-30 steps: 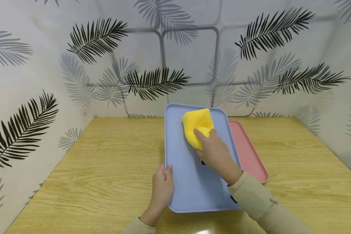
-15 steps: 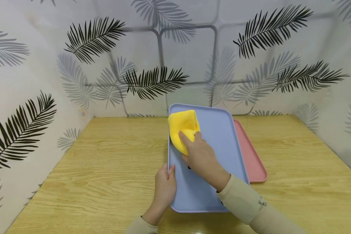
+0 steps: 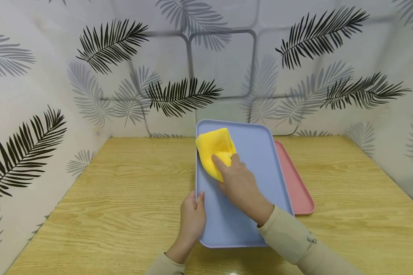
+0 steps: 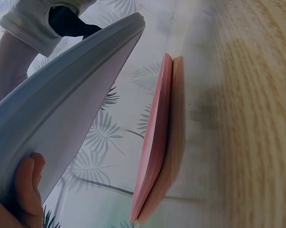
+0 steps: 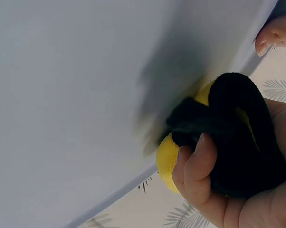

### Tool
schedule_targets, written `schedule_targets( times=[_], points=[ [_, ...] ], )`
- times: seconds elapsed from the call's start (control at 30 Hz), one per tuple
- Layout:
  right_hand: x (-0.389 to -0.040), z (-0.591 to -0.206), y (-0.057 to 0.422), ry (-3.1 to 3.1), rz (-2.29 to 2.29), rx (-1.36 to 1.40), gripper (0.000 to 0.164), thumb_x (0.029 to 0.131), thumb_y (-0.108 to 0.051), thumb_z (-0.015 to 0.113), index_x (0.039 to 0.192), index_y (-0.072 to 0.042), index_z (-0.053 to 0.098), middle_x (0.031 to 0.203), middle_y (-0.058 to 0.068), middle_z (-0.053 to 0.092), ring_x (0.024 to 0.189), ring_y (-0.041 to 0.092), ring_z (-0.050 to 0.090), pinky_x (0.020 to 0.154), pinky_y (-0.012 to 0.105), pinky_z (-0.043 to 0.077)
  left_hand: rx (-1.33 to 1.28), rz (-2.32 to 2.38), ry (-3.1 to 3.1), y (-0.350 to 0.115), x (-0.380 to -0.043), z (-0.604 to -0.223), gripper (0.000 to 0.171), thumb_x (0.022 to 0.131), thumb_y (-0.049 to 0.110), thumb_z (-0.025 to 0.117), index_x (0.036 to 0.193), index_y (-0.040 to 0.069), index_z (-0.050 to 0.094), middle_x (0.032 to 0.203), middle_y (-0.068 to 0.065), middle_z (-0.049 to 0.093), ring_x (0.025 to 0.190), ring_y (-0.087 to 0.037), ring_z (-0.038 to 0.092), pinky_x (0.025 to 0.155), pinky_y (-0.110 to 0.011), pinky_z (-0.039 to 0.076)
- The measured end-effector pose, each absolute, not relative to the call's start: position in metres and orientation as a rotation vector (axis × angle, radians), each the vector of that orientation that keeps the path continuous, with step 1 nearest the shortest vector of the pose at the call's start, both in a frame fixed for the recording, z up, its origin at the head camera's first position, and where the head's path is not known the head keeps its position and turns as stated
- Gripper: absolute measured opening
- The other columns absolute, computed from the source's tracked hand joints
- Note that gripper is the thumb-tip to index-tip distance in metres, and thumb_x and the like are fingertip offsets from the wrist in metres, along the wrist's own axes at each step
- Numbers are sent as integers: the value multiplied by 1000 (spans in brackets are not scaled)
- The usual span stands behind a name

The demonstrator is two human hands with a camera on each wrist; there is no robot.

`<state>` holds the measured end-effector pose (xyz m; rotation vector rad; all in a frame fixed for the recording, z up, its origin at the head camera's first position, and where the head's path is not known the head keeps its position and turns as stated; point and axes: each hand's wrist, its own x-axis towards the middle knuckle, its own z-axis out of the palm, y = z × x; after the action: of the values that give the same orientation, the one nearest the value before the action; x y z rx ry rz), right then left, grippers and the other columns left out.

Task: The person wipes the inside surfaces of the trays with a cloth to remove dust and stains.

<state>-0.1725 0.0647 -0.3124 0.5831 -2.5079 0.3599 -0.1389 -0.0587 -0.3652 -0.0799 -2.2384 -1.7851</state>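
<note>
A light blue tray (image 3: 258, 152) is held up at a tilt over the table. My left hand (image 3: 192, 219) grips its left rim, thumb on the near side; in the left wrist view its curled fingers (image 4: 29, 190) lie under the tray. My right hand (image 3: 242, 185) holds a bunched yellow cloth (image 3: 213, 147) against the tray's upper left, by the rim. The right wrist view shows a black part of the cloth (image 5: 243, 156) between thumb and fingers, with yellow at its edges. The right forearm hides the tray's lower right corner.
A pink tray (image 3: 294, 183) lies on the wood-grain table (image 3: 130, 191), partly behind the blue tray to the right. Leaf-patterned sheeting (image 3: 223, 65) closes off the back and both sides of the table.
My right hand has slid the yellow cloth leftward across the blue tray to its left rim, then stayed nearly there. The tray has shifted slightly; my left hand keeps its grip.
</note>
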Motion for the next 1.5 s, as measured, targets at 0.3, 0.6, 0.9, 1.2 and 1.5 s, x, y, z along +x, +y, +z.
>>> schedule_targets(
  times=[0.3,0.6,0.9,1.2,1.5],
  points=[
    [-175,-316,78,-2570,349,532,58,67,-7,77,120,-10,54,96,29,46,61,32,51,45,39,45,-48,-1760,-2231,-60,-138,-366,17,91,-1,43,87,-10,56,59,-4,43,52,-12,41,45,-25,37],
    [-180,-316,101,-2658,395,413,57,69,-4,73,122,-10,52,96,29,45,59,32,49,46,40,43,-37,-1749,-2224,-63,-139,-363,18,91,-1,43,91,-12,56,63,-8,49,54,-14,45,47,-26,41],
    [-185,-318,127,-2730,379,306,53,72,-1,68,122,-4,50,95,29,44,53,29,44,43,38,40,-8,-1754,-2214,-67,-140,-363,18,92,1,43,92,-12,56,61,-8,48,52,-13,44,45,-25,40],
    [-190,-317,144,-2749,308,303,52,69,0,70,118,0,52,85,27,47,57,30,44,48,39,41,-10,-1746,-2209,-70,-140,-364,19,92,0,42,94,-13,55,64,-10,51,54,-14,46,46,-24,40],
    [-188,-318,130,-2800,354,297,53,74,-5,68,123,-3,50,94,29,46,55,28,43,44,36,40,-1,-1751,-2218,-70,-141,-365,19,92,0,40,95,-13,54,65,-9,50,55,-14,46,47,-25,40]
  ],
)
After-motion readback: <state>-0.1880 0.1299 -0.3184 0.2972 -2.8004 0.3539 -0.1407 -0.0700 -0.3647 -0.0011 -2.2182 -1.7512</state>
